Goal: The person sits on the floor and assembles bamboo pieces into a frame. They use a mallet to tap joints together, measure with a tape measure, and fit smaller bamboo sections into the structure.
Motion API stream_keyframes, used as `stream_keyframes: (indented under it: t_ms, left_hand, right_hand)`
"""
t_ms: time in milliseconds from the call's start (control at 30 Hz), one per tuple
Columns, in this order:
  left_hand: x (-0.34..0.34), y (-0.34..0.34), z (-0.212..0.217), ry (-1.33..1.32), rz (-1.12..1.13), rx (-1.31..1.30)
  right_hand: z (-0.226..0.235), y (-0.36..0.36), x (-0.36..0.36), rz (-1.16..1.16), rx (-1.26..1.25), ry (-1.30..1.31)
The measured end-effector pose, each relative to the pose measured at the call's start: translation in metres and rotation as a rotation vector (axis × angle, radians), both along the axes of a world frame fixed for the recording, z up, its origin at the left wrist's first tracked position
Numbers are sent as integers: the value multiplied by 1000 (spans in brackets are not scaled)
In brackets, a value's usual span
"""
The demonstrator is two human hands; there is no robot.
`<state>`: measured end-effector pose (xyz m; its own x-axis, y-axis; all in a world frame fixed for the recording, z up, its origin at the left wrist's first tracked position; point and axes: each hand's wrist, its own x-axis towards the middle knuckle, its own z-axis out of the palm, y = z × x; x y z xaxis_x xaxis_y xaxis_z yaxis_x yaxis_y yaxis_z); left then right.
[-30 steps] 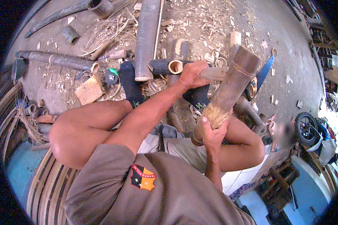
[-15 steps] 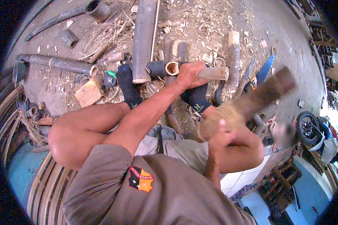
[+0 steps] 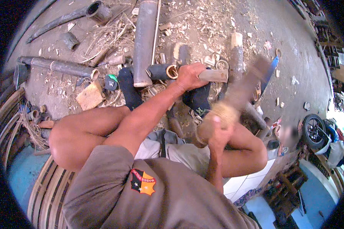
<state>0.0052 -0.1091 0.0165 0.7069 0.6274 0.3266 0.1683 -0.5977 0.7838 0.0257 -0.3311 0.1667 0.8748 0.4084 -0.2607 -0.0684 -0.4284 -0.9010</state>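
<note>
The right hand (image 3: 218, 133) was clenched around the frayed lower end of a thick brown bamboo club (image 3: 239, 97), which had swung down from upright a second earlier to a blurred, low slant, so a blow was judged under way. The left hand (image 3: 189, 75) gripped a pale wooden handle (image 3: 214, 75) above the black-socked feet (image 3: 197, 100), beside a grey bamboo pole (image 3: 144, 38).

bamboo club (image 3: 239, 95): wood, rough, fibrous end
bamboo pole (image 3: 144, 38): grey, matt, smooth
floor (image 3: 294, 57): dusty, matt, with wood chips
shirt (image 3: 141, 191): brown cloth, matt
</note>
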Motion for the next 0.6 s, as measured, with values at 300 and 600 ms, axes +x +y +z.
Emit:
stream_keyframes:
  t_ms: [300,600]
  left_hand:
    - [3,4,-5,-9,4,23]
    - [-22,63,44,-188,616,-343]
  right_hand:
    - [4,6,10,128,-186,-11]
    - [4,-1,34,7,38,5]
